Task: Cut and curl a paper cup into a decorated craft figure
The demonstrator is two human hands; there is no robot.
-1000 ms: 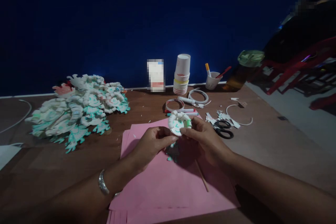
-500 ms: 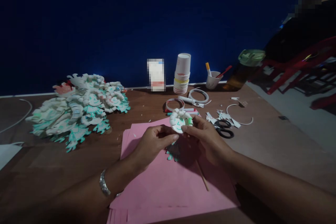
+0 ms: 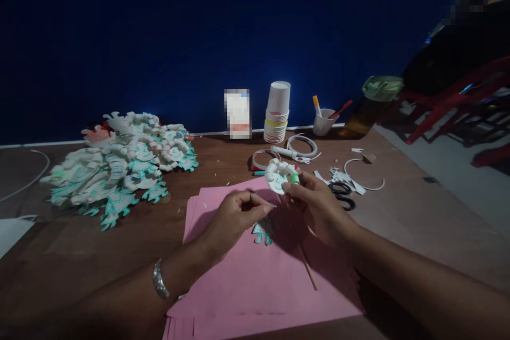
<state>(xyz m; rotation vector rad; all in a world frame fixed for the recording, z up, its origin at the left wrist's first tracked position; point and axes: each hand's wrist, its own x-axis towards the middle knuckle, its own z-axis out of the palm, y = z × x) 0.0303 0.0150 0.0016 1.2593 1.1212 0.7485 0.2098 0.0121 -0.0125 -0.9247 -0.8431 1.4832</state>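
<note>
My right hand (image 3: 313,199) grips a white paper face with curled edges (image 3: 276,178), drawn on in green, above the pink sheets. Just left of it, my left hand (image 3: 243,212) is closed in a pinch, its fingertips apart from the face. Whatever is in that pinch is too small to make out. Below my fingers a small paper cutout of a dress with legs (image 3: 263,232), outlined in green, lies on the pink paper (image 3: 239,281). A thin wooden stick (image 3: 307,267) rests on the paper under my right hand.
A heap of similar paper figures (image 3: 135,164) covers the left of the table. Behind my hands are stacked paper cups (image 3: 278,111), a cup with pens (image 3: 323,123), a coiled cable (image 3: 303,146) and a tape roll (image 3: 266,159). Black-handled scissors (image 3: 342,196) and paper scraps (image 3: 338,176) lie right.
The paper face has moved slightly up and right with my right hand. My left fingers have come off its lower edge, and more of the dress cutout shows.
</note>
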